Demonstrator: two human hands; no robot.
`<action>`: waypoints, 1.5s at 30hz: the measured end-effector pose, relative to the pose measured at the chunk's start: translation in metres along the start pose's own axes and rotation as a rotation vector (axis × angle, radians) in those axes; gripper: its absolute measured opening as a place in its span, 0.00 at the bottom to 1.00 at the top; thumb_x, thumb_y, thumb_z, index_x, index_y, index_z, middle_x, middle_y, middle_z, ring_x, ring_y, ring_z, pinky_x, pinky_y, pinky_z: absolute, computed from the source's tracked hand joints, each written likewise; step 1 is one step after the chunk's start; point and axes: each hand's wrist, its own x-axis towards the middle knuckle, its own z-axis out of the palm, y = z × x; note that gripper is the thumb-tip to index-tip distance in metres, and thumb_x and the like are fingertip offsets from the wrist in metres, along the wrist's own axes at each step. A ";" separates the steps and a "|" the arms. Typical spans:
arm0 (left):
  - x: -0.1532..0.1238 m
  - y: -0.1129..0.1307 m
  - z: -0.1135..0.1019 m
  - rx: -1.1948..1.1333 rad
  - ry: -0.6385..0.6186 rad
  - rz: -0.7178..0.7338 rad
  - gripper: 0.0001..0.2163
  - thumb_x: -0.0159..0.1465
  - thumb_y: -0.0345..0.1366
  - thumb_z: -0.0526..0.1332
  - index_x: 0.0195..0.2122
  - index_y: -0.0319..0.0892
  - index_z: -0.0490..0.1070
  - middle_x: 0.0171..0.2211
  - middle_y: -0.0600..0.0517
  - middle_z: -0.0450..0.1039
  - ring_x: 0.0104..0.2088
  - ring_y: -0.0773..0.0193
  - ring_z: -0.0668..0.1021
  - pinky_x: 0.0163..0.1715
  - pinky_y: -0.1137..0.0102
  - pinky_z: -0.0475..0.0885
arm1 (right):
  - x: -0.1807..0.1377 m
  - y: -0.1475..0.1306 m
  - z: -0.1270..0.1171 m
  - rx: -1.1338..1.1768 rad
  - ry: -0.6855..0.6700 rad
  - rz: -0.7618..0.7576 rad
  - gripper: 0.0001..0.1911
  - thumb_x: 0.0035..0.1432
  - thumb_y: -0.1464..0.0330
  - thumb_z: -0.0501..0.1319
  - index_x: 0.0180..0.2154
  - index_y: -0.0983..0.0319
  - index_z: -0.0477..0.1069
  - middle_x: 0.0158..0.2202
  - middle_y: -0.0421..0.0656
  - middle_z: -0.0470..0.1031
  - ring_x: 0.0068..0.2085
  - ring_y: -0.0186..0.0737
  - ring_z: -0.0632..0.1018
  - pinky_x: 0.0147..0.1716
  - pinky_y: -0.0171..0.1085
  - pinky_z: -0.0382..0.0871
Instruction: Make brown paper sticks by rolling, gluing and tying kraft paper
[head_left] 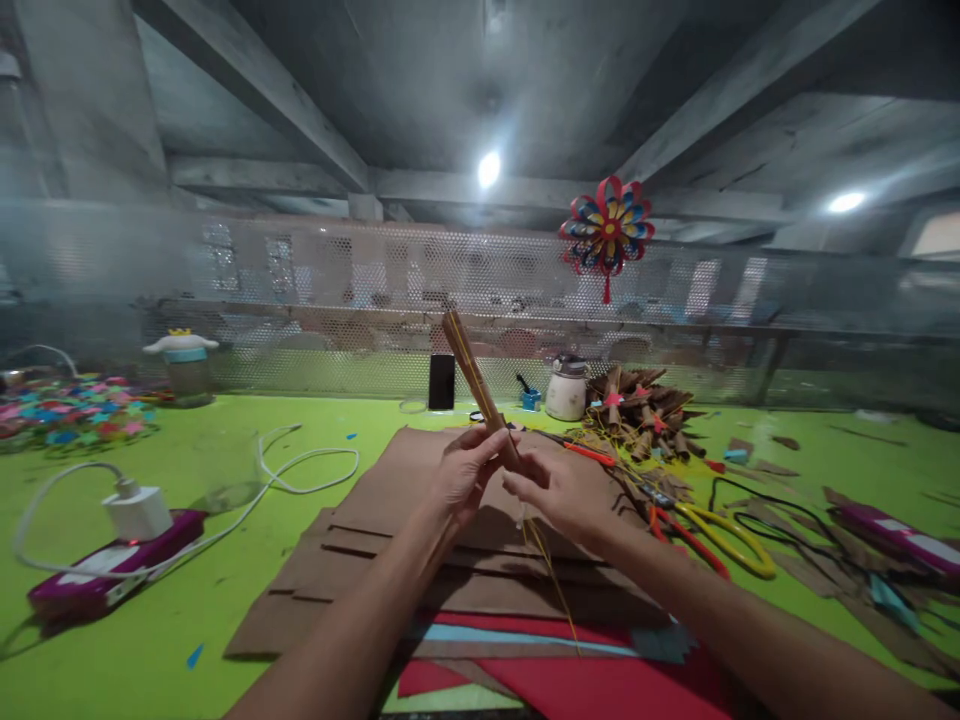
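Note:
A thin roll of brown paper (471, 365) slants up and to the left above the work surface, with yellow string running along it. My left hand (466, 470) is closed around its lower part, thumb against the paper. At the bottom end, the curled fingers of my right hand (559, 495) press on the same roll. Loose yellow string (556, 580) hangs below my right hand. Under both hands lie stacked brown paper sheets (360, 500), with red sheets (607, 685) and a light blue strip (525, 637) at the near side.
Orange-handled and yellow-handled scissors (739, 545) lie at right, near a heap of brown paper pieces (645, 410). A lidded cup (568, 388) and phone (442, 382) stand behind. Purple power strips (120, 560) flank the green table (247, 570). Colourful paper stars (82, 410) lie left.

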 end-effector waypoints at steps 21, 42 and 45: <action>-0.005 0.008 0.012 0.010 -0.050 -0.099 0.11 0.49 0.29 0.68 0.34 0.40 0.73 0.32 0.50 0.75 0.31 0.66 0.76 0.29 0.73 0.67 | -0.005 0.022 0.007 0.306 -0.017 0.058 0.20 0.54 0.53 0.56 0.25 0.63 0.65 0.20 0.38 0.67 0.21 0.30 0.67 0.24 0.33 0.62; -0.005 0.010 0.015 0.016 0.014 -0.119 0.08 0.53 0.31 0.66 0.34 0.37 0.72 0.32 0.47 0.76 0.35 0.62 0.78 0.33 0.72 0.72 | -0.011 0.017 0.009 0.647 -0.139 0.145 0.20 0.51 0.54 0.61 0.34 0.66 0.67 0.25 0.41 0.72 0.25 0.32 0.73 0.29 0.34 0.67; -0.006 0.006 0.013 0.112 -0.027 -0.143 0.10 0.54 0.36 0.65 0.34 0.35 0.72 0.32 0.45 0.76 0.29 0.62 0.78 0.22 0.74 0.71 | -0.012 0.014 0.010 0.689 -0.149 0.175 0.21 0.52 0.54 0.60 0.37 0.66 0.68 0.28 0.43 0.72 0.28 0.33 0.74 0.32 0.35 0.68</action>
